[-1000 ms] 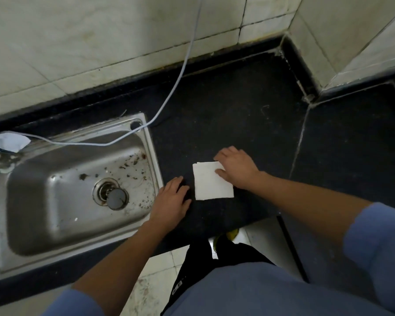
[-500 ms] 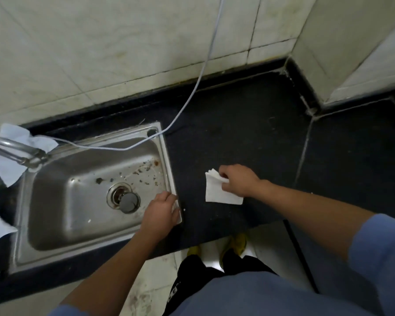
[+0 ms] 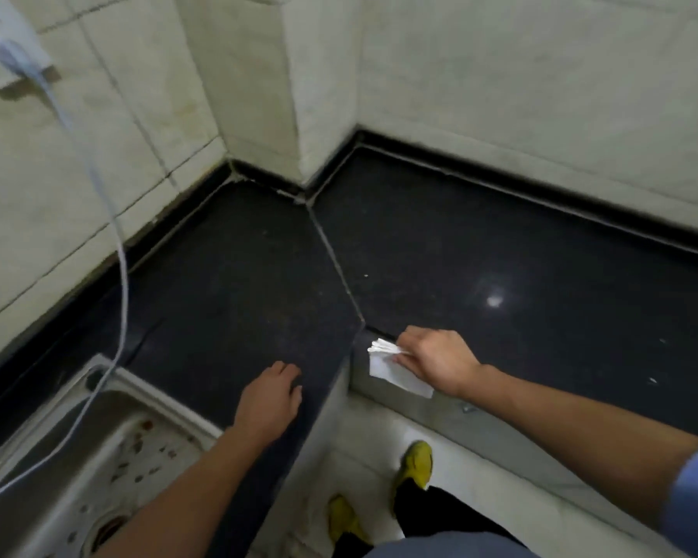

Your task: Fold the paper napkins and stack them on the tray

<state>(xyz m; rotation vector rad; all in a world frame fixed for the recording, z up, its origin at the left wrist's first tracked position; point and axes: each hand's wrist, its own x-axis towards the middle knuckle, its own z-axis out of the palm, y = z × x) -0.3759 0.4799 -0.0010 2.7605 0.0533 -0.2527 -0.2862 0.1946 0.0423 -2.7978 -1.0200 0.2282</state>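
Observation:
My right hand (image 3: 436, 364) pinches a folded white paper napkin (image 3: 391, 372) and holds it in the air just off the inner corner of the black counter (image 3: 500, 255). The napkin hangs down from my fingers, its layered edges fanned at the top. My left hand (image 3: 271, 400) lies flat on the black counter near its front edge, fingers relaxed, holding nothing. No tray is in view.
A steel sink (image 3: 109, 449) with brown specks sits at the lower left. A white cable (image 3: 117, 243) runs from a wall socket (image 3: 9, 54) down into it. Tiled walls close off the counter's corner. Below, my yellow shoes (image 3: 416, 465) stand on a pale floor.
My right hand picked the folded napkin up off the counter and carried it to the right. My left hand left the napkin's side. The view swung right, toward the counter's corner.

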